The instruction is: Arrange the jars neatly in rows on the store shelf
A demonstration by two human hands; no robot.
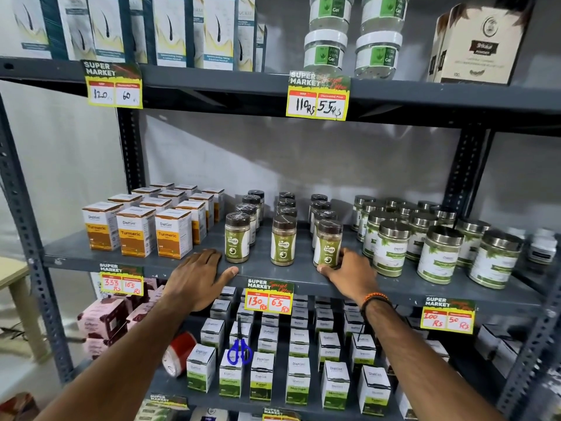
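The right hand [349, 273] wraps narrowly around the front green-labelled powder jar [328, 244] of the rightmost row, thumb under its base. The left hand [200, 278] lies flat, fingers spread, empty on the shelf edge [136, 262]. Slide the jar level with the two front jars [261, 241] left of the fingertips, label forward, upright.

- The jars [283, 240] are small clear containers of olive-brown powder with dark brown lids and green-and-white labels, all upright on the grey middle shelf [267, 278].
- They stand in three files running front to back, four deep in each as far as the rear ones can be made out.
- The front-left jar [237, 237] and front-middle jar [283, 240] stand apart, near the shelf's front edge.
- The front-right jar [328, 244] tilts slightly, touching the jar behind it.
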